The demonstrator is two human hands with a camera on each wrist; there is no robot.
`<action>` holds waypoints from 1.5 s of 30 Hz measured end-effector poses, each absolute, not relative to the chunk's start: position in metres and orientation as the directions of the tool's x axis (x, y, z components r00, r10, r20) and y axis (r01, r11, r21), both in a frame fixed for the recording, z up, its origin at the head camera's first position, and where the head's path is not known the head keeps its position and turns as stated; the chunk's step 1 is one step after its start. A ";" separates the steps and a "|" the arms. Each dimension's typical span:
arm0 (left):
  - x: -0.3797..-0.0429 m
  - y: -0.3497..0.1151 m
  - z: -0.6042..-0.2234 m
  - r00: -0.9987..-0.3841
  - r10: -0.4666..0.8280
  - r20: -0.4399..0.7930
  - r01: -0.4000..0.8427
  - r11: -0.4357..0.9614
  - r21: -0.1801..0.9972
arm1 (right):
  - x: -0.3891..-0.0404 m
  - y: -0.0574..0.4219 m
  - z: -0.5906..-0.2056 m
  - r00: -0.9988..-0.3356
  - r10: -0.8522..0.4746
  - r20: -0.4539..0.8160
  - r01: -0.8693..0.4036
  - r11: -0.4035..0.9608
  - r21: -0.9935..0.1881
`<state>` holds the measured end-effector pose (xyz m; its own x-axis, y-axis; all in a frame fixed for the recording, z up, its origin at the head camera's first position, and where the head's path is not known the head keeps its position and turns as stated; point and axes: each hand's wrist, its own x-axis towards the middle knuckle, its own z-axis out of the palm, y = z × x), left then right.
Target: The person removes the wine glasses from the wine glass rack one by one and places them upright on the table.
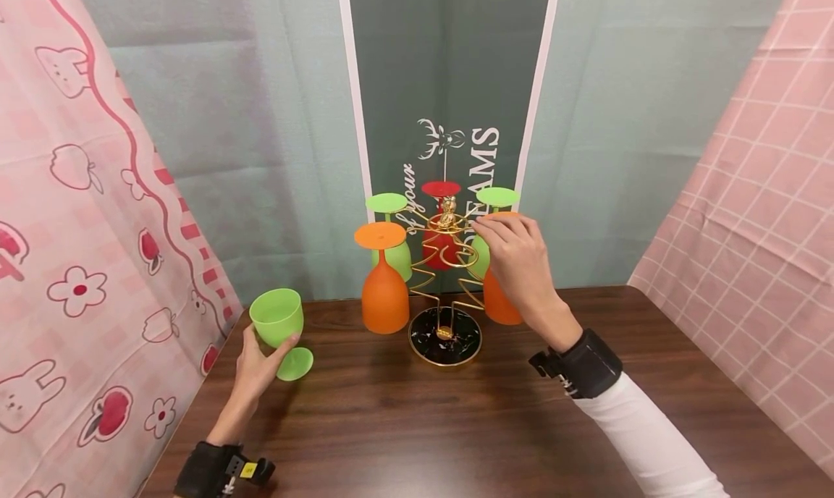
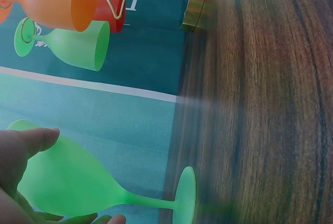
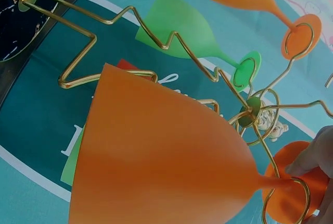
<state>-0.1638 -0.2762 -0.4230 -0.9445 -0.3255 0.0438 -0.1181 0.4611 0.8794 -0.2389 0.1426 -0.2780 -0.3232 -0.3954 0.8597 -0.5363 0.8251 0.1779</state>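
Note:
My left hand (image 1: 257, 364) grips a light green goblet (image 1: 279, 321) by its bowl, at the left side of the table. The goblet is bowl-up and slightly tilted; whether its foot touches the tabletop I cannot tell. On the right, my right hand (image 1: 521, 263) pinches the foot of an orange goblet (image 3: 161, 151), which hangs upside down with its stem in a wire loop of the gold rack (image 1: 459, 346). Also hanging there are another orange goblet (image 1: 384, 299), a red goblet (image 1: 441, 189) and two green goblets, left (image 1: 386, 203) and right (image 1: 498, 197).
The rack's round black base stands on the dark wood table (image 1: 391, 425), towards the back. A small gold figure (image 1: 448, 212) tops it. Behind hangs a green curtain (image 1: 449, 64) with printed lettering; pink patterned cloths flank the left (image 1: 117, 266) and right (image 1: 749, 266).

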 end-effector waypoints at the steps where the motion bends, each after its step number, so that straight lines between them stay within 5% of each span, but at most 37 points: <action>1: -0.163 -0.276 -0.423 -0.945 -0.325 0.041 -0.119 0.459 0.880 | -0.239 0.142 -0.278 -0.325 -0.400 0.857 -0.529 0.828 0.185; 21: -0.163 -0.277 -0.424 -0.940 -0.338 0.035 -0.132 0.458 0.879 | -0.232 0.139 -0.291 -0.204 -0.401 0.893 -0.576 0.786 0.222; 34: -0.164 -0.277 -0.426 -0.941 -0.338 0.030 -0.136 0.456 0.880 | -0.224 0.155 -0.303 -0.120 -0.269 0.956 -0.684 0.720 0.117; 45: -0.166 -0.277 -0.425 -0.945 -0.327 0.029 -0.133 0.462 0.877 | -0.225 0.166 -0.305 -0.145 -0.184 0.972 -0.714 0.700 0.026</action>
<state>-0.1661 -0.2771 -0.4251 -0.9446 -0.3270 0.0287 -0.1333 0.4620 0.8768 -0.2254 0.1659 -0.3048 -0.1450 -0.1838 0.9722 -0.7136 0.7001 0.0259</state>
